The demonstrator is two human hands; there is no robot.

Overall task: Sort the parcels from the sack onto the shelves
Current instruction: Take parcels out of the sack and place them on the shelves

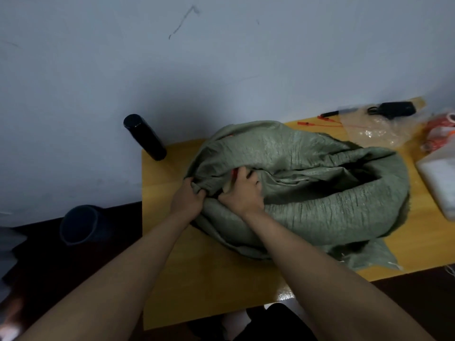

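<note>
At the near-left rim of the crumpled grey-green woven plastic sack [307, 193], both hands work close together w/ a small gap between. Left hand [188, 198] is fisted tight on a bunched fold of the sack's edge. Right hand [242, 191] lies just beside it, fingers curled into the sack's mouth by sth red & pale; can't tell if it grips that or only the fabric. The sack sits in the middle of the yellow wooden table [209, 279], rim rolled down, dark opening toward the right. No parcels clearly seen; the inside is mostly hidden.

Left of the sack, a black cylindrical bottle [145, 137] stands at the table's far-left corner by the wall. Far right: clear crinkled plastic bag [376, 131], black device [394, 110], orange cord [437, 134], white box [440, 183]. On the dark floor at left, a dark round bin [81, 225].
</note>
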